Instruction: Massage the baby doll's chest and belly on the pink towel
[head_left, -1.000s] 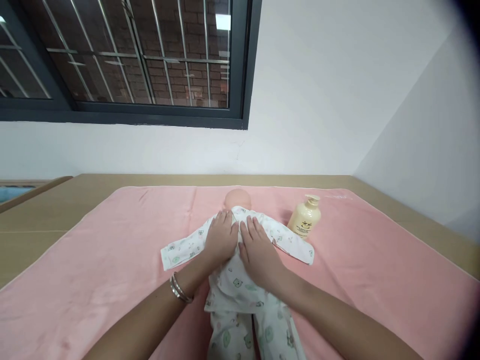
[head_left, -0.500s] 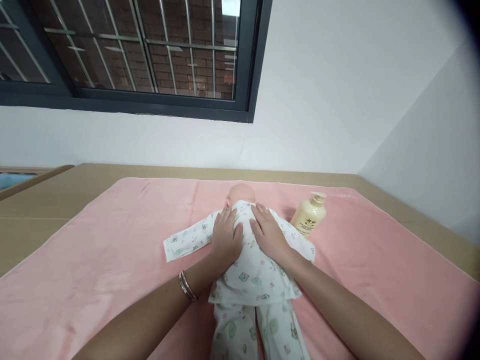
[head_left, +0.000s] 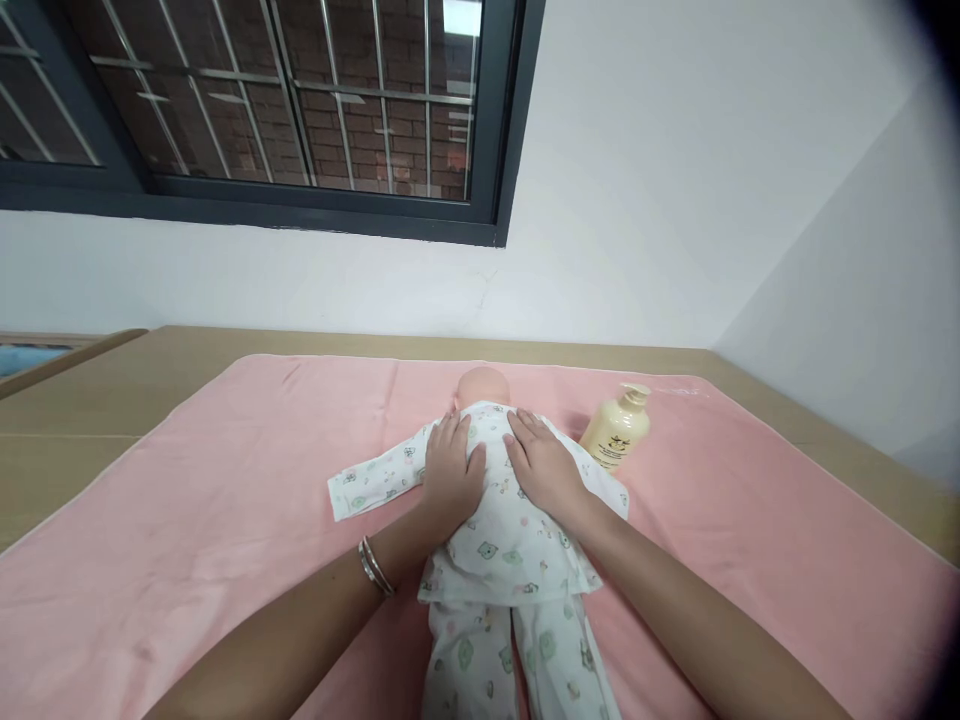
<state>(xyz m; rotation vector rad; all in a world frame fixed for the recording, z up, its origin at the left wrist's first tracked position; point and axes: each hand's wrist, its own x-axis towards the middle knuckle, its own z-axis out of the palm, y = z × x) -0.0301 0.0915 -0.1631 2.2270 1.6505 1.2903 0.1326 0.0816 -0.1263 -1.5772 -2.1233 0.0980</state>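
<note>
Head view: one doll point(head_left: 517, 545) in printed clothes, apparently face-down, directly under your two hands — long axis running near to far, head point(head_left: 483, 385) at the far end, legs point(head_left: 555, 660) toward you. Your left hand point(head_left: 454, 478) rests left of its midline, your right hand point(head_left: 547, 468) right of it; neither is nearer. Both flat, fingers extended, gripping nothing. Underneath: pink mat point(head_left: 225, 540). Far right — one pump bottle point(head_left: 616, 430), just beside the right sleeve point(head_left: 610, 488).

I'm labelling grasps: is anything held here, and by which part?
Nothing is held: the left grip and right grip rest open on the upper part of the patterned top.
</note>
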